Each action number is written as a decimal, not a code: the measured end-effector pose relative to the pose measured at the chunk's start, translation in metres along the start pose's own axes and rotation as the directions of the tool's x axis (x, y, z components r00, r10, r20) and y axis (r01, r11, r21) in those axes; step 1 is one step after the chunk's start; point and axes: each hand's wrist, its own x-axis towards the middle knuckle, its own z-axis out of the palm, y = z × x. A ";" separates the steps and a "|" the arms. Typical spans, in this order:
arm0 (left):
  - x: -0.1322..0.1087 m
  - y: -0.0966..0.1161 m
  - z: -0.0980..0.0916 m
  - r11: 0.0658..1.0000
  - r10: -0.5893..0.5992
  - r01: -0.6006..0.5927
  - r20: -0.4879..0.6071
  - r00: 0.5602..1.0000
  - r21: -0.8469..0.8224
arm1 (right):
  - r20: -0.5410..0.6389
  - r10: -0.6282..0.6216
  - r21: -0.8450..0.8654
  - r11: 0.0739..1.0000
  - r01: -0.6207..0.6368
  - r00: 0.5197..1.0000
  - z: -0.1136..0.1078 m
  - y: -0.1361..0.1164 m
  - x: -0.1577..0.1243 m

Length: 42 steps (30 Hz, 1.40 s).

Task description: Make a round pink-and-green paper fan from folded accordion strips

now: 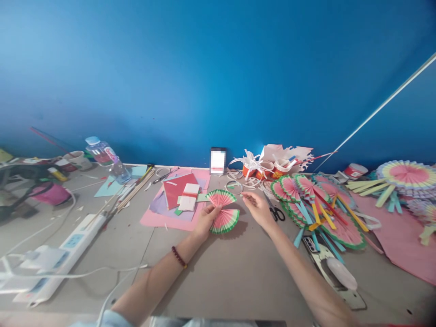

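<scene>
My left hand (206, 219) pinches a pleated paper fan (225, 221) at its centre. The fan is pink-red with a green and white edge, spread into two fanned halves with a gap on the right side. To the right of it, my right hand (258, 208) is raised with thumb and fingers pressed together; whatever is between them is too small to make out. A ring-shaped roll of tape (234, 187) lies just left of those fingertips. Beyond my right hand are black-handled scissors (277, 213), partly hidden by the hand.
Finished paper fans (340, 222) with coloured strips pile up at right, beside a phone (335, 272) with a white mouse (341, 273) on it. Paper cups (265, 170) and a small screen (218, 161) line the wall. Left are coloured sheets (156, 218), a bottle (107, 156) and a power strip (70, 254).
</scene>
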 end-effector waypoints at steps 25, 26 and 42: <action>0.013 0.010 -0.012 0.985 0.027 -0.030 -0.017 0.999 -0.170 | 0.061 0.180 0.336 0.923 -0.190 0.982 0.005 0.018 0.044; 0.014 0.009 -0.013 0.985 0.028 -0.031 -0.021 0.999 -0.168 | 0.068 0.192 0.349 0.915 -0.203 0.979 0.004 0.015 0.044; 0.010 0.009 -0.011 0.978 0.206 -0.207 0.014 0.978 0.041 | 0.184 0.122 0.082 0.987 -0.139 0.975 -0.022 -0.010 0.039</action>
